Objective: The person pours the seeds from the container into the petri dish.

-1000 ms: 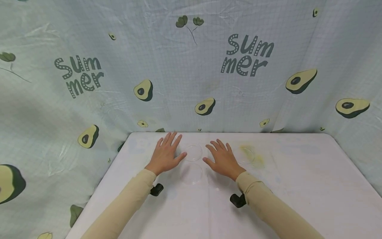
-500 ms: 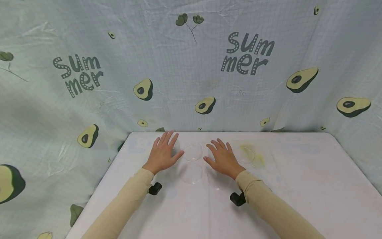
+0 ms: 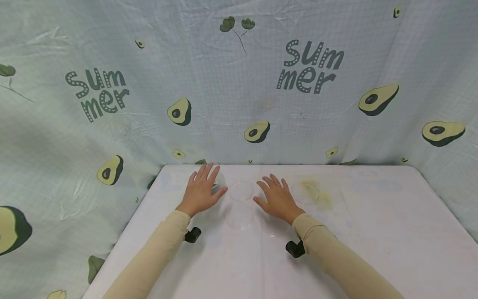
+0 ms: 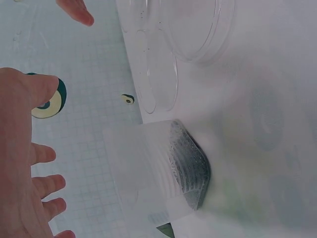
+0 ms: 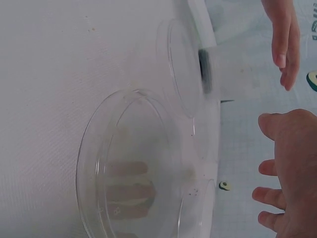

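Observation:
My left hand (image 3: 199,193) is held above the far left part of the table, fingers spread, holding nothing. Just beyond it, partly hidden in the head view, stands a clear container (image 3: 218,183). The left wrist view shows this tall translucent container (image 4: 148,173) with a ribbed wall and dark grey at its base. To the right my right hand (image 3: 277,200) hovers with fingers apart and nothing in them. Several clear round dishes lie about the hands, such as one dish (image 3: 241,191) between them and a larger-looking dish (image 5: 133,148) below the right hand, which mirrors its fingers.
A white table (image 3: 373,232) carries all of this, with a yellowish stain (image 3: 315,193) at the far right of the dishes. Behind its far edge hangs a pale curtain (image 3: 224,83) printed with avocados. A black wrist camera (image 3: 296,249) sits under each forearm.
My left hand has drifted a little to the left, so more of the clear container shows beside its fingers. The right hand has barely moved. The dishes lie as before.

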`<state>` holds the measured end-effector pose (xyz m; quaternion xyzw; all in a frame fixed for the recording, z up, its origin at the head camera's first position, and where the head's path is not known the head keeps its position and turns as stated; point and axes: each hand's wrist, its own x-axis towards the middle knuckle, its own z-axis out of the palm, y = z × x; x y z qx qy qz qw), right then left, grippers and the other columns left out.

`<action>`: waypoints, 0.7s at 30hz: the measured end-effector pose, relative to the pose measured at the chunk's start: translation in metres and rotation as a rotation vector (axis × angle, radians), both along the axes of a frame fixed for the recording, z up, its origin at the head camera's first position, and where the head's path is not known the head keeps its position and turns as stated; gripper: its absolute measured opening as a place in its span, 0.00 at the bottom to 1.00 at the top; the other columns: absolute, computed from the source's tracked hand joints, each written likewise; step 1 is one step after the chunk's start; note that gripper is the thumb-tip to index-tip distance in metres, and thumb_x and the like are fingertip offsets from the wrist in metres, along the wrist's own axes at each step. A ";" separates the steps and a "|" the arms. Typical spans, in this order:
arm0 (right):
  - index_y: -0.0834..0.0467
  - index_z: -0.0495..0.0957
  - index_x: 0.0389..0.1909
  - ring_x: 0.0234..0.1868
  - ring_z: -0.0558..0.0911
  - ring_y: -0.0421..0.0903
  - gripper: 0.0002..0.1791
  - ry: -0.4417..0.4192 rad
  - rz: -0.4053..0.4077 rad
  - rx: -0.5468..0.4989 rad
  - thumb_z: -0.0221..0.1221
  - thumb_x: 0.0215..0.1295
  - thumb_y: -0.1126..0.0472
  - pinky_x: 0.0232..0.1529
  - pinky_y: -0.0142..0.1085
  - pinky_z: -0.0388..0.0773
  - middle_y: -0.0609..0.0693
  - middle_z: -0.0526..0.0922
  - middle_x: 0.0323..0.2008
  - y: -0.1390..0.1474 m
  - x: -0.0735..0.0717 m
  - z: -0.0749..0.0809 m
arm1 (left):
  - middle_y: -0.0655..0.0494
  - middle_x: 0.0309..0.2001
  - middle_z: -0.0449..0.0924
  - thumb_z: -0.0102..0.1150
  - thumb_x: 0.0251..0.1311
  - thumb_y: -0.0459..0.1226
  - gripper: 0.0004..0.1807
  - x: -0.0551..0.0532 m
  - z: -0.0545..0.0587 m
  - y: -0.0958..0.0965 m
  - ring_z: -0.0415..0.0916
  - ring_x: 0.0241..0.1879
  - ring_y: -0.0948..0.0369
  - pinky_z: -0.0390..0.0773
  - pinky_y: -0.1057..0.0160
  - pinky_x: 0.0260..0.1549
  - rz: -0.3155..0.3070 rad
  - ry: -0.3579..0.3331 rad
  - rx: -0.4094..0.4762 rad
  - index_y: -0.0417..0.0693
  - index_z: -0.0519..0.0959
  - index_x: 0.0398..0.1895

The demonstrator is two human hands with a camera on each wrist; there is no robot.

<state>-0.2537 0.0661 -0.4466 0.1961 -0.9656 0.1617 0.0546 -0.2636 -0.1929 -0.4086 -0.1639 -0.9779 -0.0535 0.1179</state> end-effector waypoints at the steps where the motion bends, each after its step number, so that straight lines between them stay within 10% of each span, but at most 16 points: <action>1: 0.55 0.68 0.67 0.74 0.57 0.59 0.32 -0.005 0.001 0.003 0.54 0.68 0.41 0.71 0.64 0.50 0.57 0.66 0.70 -0.001 0.000 -0.001 | 0.45 0.74 0.55 0.52 0.64 0.58 0.40 0.000 0.000 0.000 0.49 0.75 0.46 0.53 0.39 0.70 0.003 -0.004 0.000 0.49 0.58 0.74; 21: 0.56 0.69 0.66 0.74 0.58 0.59 0.32 -0.019 -0.001 -0.010 0.54 0.67 0.41 0.70 0.63 0.51 0.57 0.67 0.69 -0.008 -0.004 -0.005 | 0.46 0.75 0.54 0.51 0.63 0.58 0.40 -0.003 -0.004 -0.010 0.48 0.75 0.46 0.53 0.39 0.69 0.030 -0.033 0.030 0.50 0.58 0.74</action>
